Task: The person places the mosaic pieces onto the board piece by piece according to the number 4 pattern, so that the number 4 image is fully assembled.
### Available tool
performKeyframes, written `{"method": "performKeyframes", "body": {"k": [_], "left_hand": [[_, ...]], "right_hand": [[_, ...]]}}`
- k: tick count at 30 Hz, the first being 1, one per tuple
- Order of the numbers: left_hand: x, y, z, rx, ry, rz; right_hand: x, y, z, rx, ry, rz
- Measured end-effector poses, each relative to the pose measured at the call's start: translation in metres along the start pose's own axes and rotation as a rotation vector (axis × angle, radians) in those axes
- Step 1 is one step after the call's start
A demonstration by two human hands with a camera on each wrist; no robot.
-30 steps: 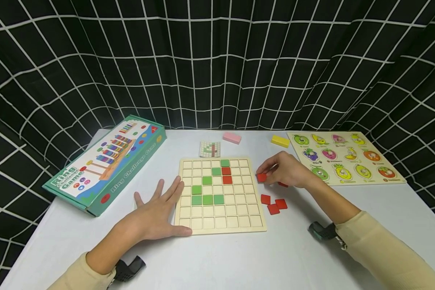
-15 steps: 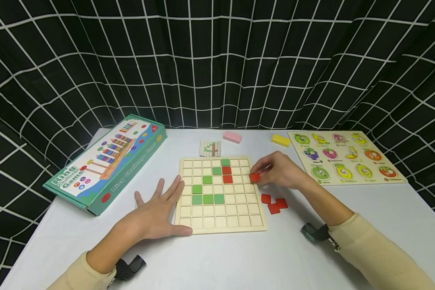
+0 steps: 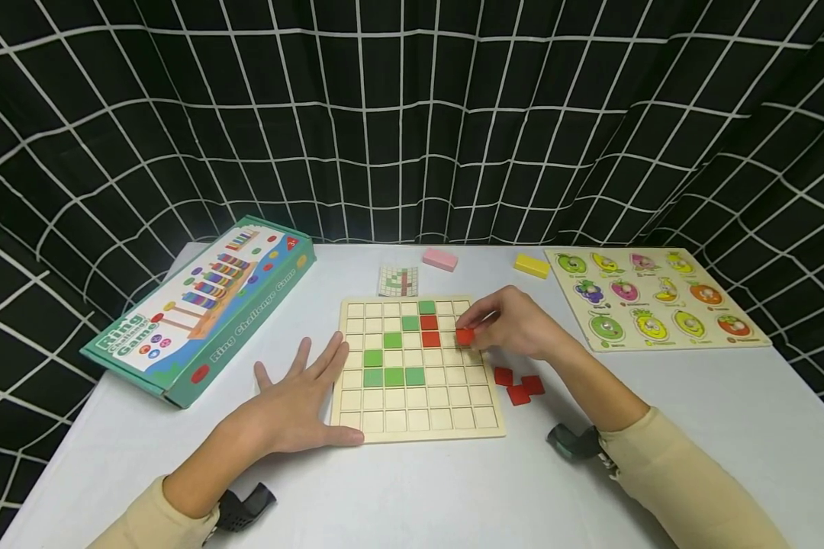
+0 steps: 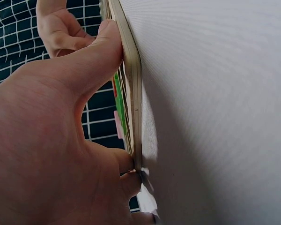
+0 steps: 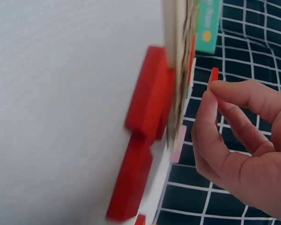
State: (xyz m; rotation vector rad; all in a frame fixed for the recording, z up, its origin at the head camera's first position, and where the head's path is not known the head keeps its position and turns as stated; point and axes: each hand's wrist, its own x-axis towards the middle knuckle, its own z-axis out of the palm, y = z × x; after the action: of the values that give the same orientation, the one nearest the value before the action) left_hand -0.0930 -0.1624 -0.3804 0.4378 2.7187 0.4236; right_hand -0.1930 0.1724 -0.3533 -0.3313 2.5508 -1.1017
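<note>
Red tile (image 3: 465,336) pinched between thumb and fingers, the right hand (image 3: 511,326) in the head view hovers over the wooden board's (image 3: 419,438) two o'clock part, loose tiles (image 3: 519,393) lying at three, while the left hand (image 3: 295,412) spreads its fingers at nine. From the left wrist, that thumb rests on the board's edge. From the right wrist, the pinched tile is clear of the board.

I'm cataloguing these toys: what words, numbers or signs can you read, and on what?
"Ring Challenge Game": top of the green box.
"Ring Challenge Game": the box's long side.
Possibly "3+" in the red triangle on the box's top; too small to be sure.
Labels on the fruit board: too small to read.
Box lettering in the right wrist view: blurred.
</note>
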Motion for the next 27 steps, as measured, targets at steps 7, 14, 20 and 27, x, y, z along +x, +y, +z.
{"method": "performKeyframes", "body": {"k": [7, 14, 20, 27], "left_hand": [[0.000, -0.001, 0.000, -0.009, 0.001, -0.001], [0.000, -0.002, 0.001, -0.009, 0.002, 0.002], [0.001, -0.001, 0.001, -0.010, 0.000, 0.000], [0.001, -0.002, 0.001, -0.011, 0.000, -0.001]], "right_hand": [[0.004, -0.009, 0.006, 0.020, 0.002, 0.021], [0.006, -0.014, 0.012, 0.038, -0.015, 0.030], [0.005, -0.020, 0.017, 0.039, -0.020, 0.057], [0.006, -0.026, 0.023, 0.021, -0.041, 0.079]]}}
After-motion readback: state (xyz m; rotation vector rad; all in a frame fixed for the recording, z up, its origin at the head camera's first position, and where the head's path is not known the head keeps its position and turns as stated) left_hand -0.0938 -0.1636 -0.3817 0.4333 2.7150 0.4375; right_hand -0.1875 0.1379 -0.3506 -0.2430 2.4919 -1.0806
